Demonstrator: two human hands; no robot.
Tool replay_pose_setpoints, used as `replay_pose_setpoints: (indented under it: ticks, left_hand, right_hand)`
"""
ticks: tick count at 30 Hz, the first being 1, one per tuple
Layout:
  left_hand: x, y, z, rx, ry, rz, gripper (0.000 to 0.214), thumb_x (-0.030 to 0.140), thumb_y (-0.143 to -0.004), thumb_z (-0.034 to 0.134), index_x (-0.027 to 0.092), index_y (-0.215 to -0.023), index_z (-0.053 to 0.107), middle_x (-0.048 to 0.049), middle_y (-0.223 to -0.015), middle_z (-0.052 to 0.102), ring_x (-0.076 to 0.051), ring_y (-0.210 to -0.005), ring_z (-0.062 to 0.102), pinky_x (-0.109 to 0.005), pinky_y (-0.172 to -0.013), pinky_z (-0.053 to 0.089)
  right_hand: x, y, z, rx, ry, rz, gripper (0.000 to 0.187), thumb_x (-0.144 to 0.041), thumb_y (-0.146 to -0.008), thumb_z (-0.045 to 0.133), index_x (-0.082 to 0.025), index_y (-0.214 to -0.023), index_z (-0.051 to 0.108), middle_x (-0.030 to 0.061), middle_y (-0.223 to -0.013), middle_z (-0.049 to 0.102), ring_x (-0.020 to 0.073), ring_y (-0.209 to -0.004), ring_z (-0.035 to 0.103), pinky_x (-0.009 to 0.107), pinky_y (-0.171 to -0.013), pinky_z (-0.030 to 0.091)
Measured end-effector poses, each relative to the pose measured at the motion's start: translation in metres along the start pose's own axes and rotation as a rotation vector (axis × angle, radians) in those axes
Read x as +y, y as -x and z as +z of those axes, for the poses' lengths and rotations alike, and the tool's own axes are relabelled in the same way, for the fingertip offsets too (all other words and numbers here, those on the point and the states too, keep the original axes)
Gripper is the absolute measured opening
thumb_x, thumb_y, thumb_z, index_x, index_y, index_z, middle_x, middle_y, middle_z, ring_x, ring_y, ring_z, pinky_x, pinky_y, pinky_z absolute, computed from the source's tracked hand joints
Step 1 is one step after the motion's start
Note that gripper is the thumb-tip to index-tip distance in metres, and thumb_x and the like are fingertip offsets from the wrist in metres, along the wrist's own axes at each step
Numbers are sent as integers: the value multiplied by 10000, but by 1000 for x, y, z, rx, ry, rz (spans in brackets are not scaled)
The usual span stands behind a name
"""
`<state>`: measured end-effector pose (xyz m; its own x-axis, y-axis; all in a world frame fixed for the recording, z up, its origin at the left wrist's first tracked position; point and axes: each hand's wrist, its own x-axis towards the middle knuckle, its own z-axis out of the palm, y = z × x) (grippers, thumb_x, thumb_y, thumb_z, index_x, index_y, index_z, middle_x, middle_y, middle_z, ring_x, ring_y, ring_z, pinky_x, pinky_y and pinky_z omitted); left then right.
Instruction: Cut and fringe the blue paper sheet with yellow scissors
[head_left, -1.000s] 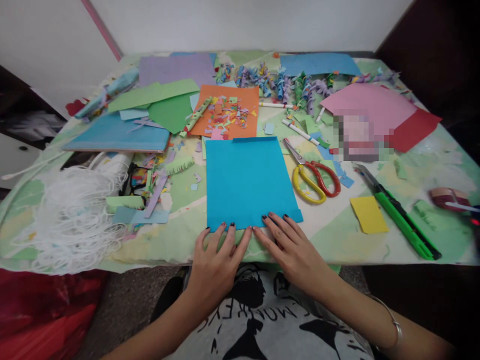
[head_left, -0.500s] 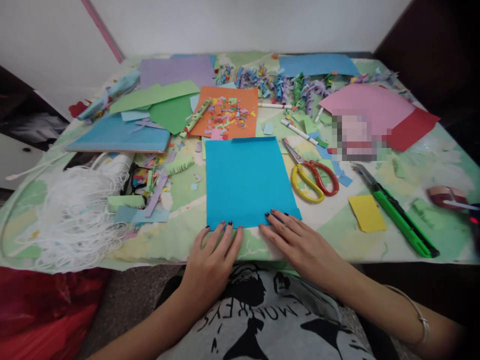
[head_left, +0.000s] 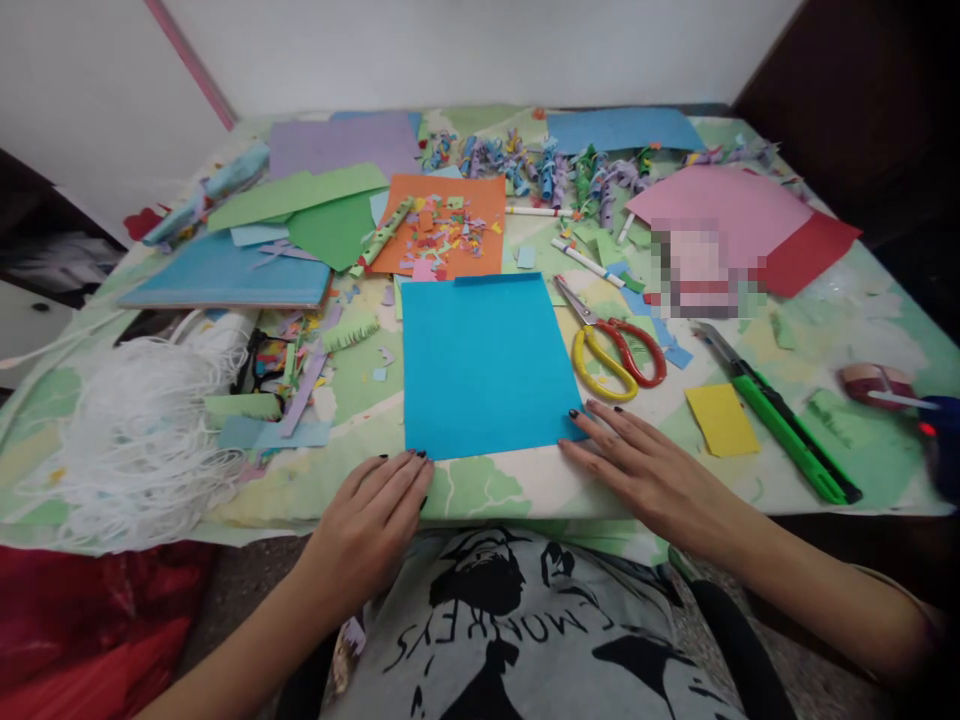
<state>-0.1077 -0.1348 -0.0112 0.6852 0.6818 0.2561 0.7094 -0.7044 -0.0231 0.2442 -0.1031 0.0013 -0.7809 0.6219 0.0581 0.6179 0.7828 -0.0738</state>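
A folded sheet of blue paper [head_left: 484, 365] lies flat on the table in front of me. My left hand [head_left: 371, 520] rests flat at the table's near edge, fingers stretched out, its fingertips at the sheet's lower left corner. My right hand [head_left: 649, 475] also lies flat with fingers out, its fingertips touching the sheet's lower right corner. Neither hand holds anything.
Yellow-and-red scissors [head_left: 611, 345] lie just right of the sheet, then a yellow paper scrap [head_left: 721, 420], a green utility knife [head_left: 784, 430] and a tape roll [head_left: 874, 382]. An orange sheet with scraps [head_left: 446, 225], coloured papers and curled strips fill the back. White string [head_left: 142, 425] is piled at left.
Both hands have slid apart along the sheet's near edge, from its middle out to the two lower corners. The blue paper has stayed where it was.
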Motion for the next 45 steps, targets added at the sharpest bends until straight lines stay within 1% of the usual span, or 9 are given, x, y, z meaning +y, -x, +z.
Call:
replay_pose_setpoints:
  ticks: [7, 15, 18, 21, 24, 28, 32, 38, 45]
  left_hand:
    - [-2, 1, -4, 13, -30, 8, 329, 103, -892, 514, 53, -1215, 560, -184, -1168, 669, -306, -1097, 608, -465, -901, 503]
    - [-10, 8, -6, 27, -4, 11, 326, 75, -844, 589, 43, -1167, 560, -198, -1119, 664, -323, -1087, 603, -477, -890, 509]
    - [-13, 4, -9, 62, 130, -81, 237, 95, -858, 573, 107, -1095, 571, -155, -1093, 659, -278, -1065, 610, -432, -894, 511]
    - [-10, -11, -8, 130, 258, -308, 133, 143, -873, 544, 164, -1005, 543, -129, -1100, 640, -259, -1084, 602, -424, -923, 496]
    - [5, -37, -1, 199, 239, -497, 437, 239, -842, 582, 138, -1240, 434, -202, -1276, 547, -336, -1265, 479, -521, -1025, 405]
    - [30, -69, 13, 62, 119, -658, 698, 368, -833, 555, 99, -1418, 285, -266, -1465, 353, -435, -1417, 197, -681, -1062, 223]
    - [42, -79, 19, -11, 50, -769, 723, 404, -842, 511, 80, -1449, 292, -286, -1503, 283, -457, -1422, 144, -729, -1044, 145]
    - [31, -60, 11, -75, 4, -789, 678, 384, -851, 488, 110, -1452, 336, -286, -1485, 304, -470, -1406, 175, -719, -1017, 194]
    - [19, -37, 8, -59, -8, -831, 683, 382, -843, 492, 69, -1434, 355, -291, -1454, 343, -480, -1377, 224, -669, -1018, 243]
  right_hand:
    - [6, 14, -3, 38, 102, 58, 421, -48, -948, 399, -141, -1345, 500, 222, -1428, 455, 424, -1358, 318, 628, -972, 370]
    - [17, 24, -2, 60, 156, 86, 367, -99, -961, 443, -152, -1316, 519, 185, -1374, 531, 385, -1275, 429, 572, -938, 368]
    - [15, 18, -1, 186, 32, 135, 269, -125, -947, 485, -136, -1188, 604, 170, -1273, 617, 346, -1159, 511, 508, -901, 417]
    - [1, -3, -2, 353, -229, 314, 186, -172, -932, 502, -128, -999, 670, 137, -1001, 719, 269, -930, 574, 399, -829, 467]
    - [-20, -35, -4, 216, -445, 577, 183, -224, -887, 540, -139, -777, 661, 92, -722, 683, 222, -701, 588, 319, -636, 433]
    - [-44, -82, -7, 37, -556, 587, 298, -191, -841, 589, -172, -544, 571, 6, -491, 590, 137, -456, 499, 264, -474, 276]
    - [-54, -109, -9, -86, -642, 624, 377, -143, -808, 570, -182, -448, 466, -3, -401, 530, 115, -384, 456, 261, -448, 241]
    - [-45, -103, -7, -221, -835, 719, 343, -135, -800, 491, -184, -461, 493, -10, -389, 573, 88, -287, 478, 199, -384, 331]
    - [-26, -80, -9, -221, -924, 896, 313, -207, -770, 511, -189, -458, 503, 1, -390, 579, 103, -263, 471, 198, -322, 355]
